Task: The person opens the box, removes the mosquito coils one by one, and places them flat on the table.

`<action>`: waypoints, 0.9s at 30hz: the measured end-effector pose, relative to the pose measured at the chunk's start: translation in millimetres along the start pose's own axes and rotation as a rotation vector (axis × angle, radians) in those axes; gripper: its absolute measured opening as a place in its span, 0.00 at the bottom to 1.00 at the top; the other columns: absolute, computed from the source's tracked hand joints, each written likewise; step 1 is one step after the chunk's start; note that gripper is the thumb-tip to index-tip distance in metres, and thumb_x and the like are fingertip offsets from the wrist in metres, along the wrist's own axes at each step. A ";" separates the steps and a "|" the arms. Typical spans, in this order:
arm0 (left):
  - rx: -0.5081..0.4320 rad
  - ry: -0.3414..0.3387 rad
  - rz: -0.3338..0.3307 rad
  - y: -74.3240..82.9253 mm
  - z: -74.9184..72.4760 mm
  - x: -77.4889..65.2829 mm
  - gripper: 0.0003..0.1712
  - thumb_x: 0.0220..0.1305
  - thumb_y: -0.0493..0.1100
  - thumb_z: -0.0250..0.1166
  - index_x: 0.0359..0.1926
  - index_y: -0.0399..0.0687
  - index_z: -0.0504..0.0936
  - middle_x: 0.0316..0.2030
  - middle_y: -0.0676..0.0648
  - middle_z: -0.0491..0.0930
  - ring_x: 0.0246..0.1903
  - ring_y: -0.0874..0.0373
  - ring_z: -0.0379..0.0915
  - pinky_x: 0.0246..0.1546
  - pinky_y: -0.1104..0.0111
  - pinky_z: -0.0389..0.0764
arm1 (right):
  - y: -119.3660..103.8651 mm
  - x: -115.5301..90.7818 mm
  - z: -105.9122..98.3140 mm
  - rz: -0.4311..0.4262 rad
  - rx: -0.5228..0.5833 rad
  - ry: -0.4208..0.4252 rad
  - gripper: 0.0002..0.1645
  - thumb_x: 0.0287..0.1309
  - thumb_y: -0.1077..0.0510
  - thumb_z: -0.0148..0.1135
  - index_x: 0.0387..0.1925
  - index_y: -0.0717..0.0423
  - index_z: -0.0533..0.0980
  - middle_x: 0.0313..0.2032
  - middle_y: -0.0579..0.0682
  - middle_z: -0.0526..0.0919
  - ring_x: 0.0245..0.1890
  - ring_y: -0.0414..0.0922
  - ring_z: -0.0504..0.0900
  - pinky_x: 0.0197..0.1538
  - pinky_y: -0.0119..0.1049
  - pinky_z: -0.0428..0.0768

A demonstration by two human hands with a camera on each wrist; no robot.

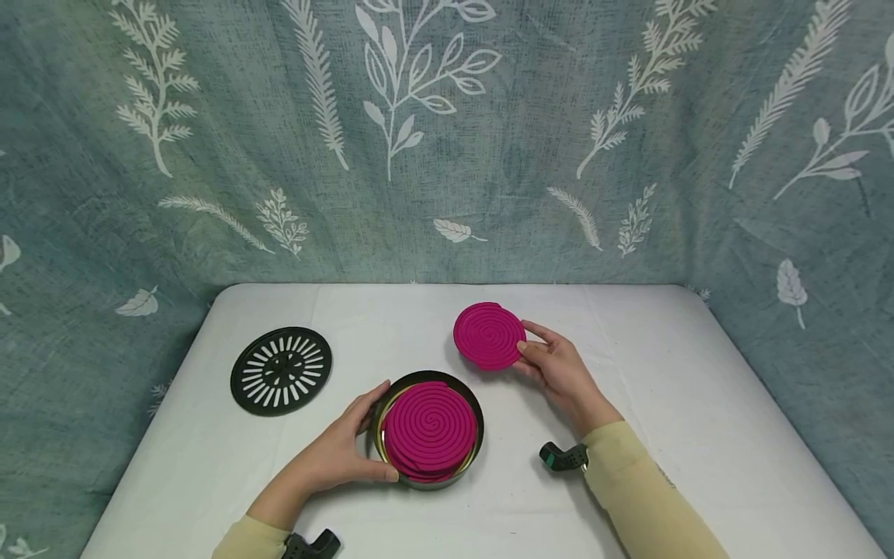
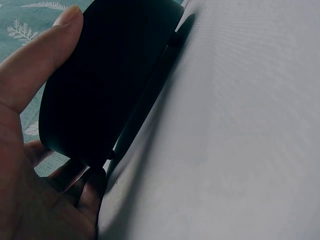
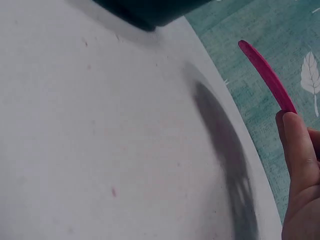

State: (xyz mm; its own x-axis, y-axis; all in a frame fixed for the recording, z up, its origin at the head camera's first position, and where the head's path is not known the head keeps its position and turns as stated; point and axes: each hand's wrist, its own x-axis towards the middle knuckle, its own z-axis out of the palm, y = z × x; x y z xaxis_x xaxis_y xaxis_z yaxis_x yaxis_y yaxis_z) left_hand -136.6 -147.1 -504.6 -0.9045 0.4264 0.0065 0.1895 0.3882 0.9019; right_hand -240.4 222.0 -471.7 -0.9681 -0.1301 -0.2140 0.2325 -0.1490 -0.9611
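Note:
A round, dark, shallow tin (image 1: 469,390) stands on the table with a stack of pink mosquito coils (image 1: 431,427) inside it. My left hand (image 1: 335,458) grips the tin's left side, thumb at the front and fingers round the back. In the left wrist view, the tin's dark side wall (image 2: 110,75) lies between thumb and fingers. Beyond the tin, to the right, my right hand (image 1: 559,374) pinches one pink mosquito coil (image 1: 489,336) by its right edge. That coil (image 3: 270,77) shows edge-on in the right wrist view, held above the table.
A black slotted round lid (image 1: 282,369) lies flat on the white table (image 1: 628,341), left of the tin. Leaf-patterned teal cloth (image 1: 447,155) rises behind the table and along both sides. Each wrist wears a dark strap-mounted device (image 1: 562,456).

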 end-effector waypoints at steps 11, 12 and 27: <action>-0.018 -0.008 -0.023 1.7 1.8 -2.0 0.73 0.34 0.59 0.84 0.78 0.59 0.50 0.73 0.51 0.55 0.70 0.52 0.57 0.70 0.55 0.60 | 2.3 19.6 -9.8 0.054 -0.049 0.098 0.34 0.71 0.65 0.55 0.74 0.52 0.59 0.53 0.61 0.78 0.41 0.43 0.85 0.49 0.37 0.84; -0.019 -0.008 -0.026 2.5 1.9 -2.3 0.73 0.34 0.59 0.84 0.79 0.59 0.50 0.73 0.51 0.55 0.70 0.52 0.57 0.70 0.56 0.60 | 2.7 21.3 -10.7 0.058 -0.049 0.105 0.34 0.71 0.65 0.54 0.75 0.52 0.58 0.53 0.61 0.78 0.41 0.43 0.85 0.50 0.37 0.84; -0.016 -0.004 -0.013 3.9 2.1 -4.2 0.73 0.34 0.59 0.84 0.79 0.57 0.50 0.73 0.51 0.56 0.69 0.52 0.58 0.70 0.55 0.60 | 8.3 41.1 -10.9 0.094 -0.092 0.191 0.35 0.72 0.64 0.53 0.75 0.53 0.56 0.57 0.62 0.74 0.40 0.41 0.84 0.50 0.36 0.84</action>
State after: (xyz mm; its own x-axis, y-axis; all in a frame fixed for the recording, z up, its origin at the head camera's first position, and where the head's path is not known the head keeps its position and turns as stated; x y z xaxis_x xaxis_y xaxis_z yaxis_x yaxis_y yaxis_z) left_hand -131.3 -145.6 -502.0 -0.9052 0.4249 -0.0073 0.1716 0.3812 0.9084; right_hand -279.2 226.1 -490.4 -0.9447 0.0497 -0.3242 0.3216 -0.0543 -0.9453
